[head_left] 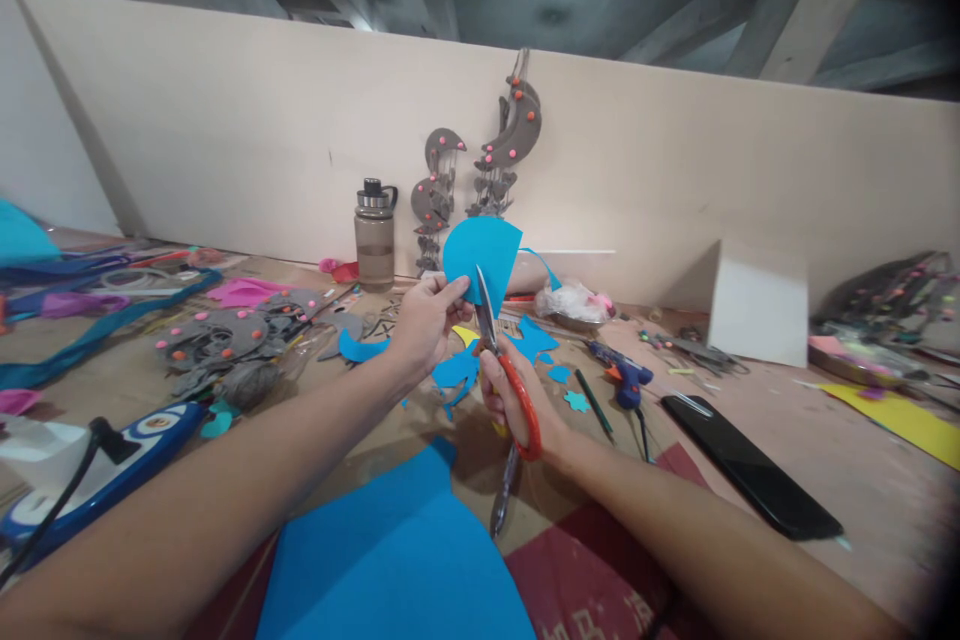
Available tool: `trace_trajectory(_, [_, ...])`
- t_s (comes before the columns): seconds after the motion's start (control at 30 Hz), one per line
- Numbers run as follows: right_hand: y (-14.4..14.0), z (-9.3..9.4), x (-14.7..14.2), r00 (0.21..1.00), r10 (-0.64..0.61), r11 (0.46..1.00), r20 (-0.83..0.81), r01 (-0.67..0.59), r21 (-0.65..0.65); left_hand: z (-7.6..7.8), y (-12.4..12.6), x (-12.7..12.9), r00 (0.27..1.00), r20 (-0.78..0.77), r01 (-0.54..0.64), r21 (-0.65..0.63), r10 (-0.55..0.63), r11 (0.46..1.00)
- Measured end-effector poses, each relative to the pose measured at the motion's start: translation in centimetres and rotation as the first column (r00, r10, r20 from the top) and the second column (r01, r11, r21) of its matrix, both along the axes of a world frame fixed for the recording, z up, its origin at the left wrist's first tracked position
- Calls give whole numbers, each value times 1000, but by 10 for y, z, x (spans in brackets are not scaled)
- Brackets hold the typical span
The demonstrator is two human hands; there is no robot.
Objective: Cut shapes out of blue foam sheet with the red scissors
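Above the middle of the counter (pixel 772 400), the left hand (pixel 427 325) pinches a rounded piece of blue paper (pixel 484 245) by its lower left edge, thumb on the near face. The right hand (pixel 510 400) grips the red-handled scissors (pixel 489 322), whose blades point up and overlap the paper's lower part; whether they are cutting, I cannot tell. Blue scraps (pixel 454 370) lie beneath and around both hands. Nearer the body, a larger blue sheet (pixel 397 560) lies between the forearms. Right of the scissors are a dark pencil (pixel 594 405), a glue gun (pixel 628 375) and a black phone (pixel 750 470).
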State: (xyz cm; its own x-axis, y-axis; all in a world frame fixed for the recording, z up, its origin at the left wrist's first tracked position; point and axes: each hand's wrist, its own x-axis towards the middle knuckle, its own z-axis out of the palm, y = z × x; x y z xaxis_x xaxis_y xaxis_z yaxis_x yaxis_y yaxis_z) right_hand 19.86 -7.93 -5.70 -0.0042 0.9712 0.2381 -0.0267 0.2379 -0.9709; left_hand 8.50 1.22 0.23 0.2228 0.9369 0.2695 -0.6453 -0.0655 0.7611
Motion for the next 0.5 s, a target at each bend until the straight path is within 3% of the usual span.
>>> trace_trajectory(0.5, [-2, 2, -1, 998, -46, 998, 37, 48, -48, -3, 2, 0, 1000, -12, 8, -3, -8, 1000])
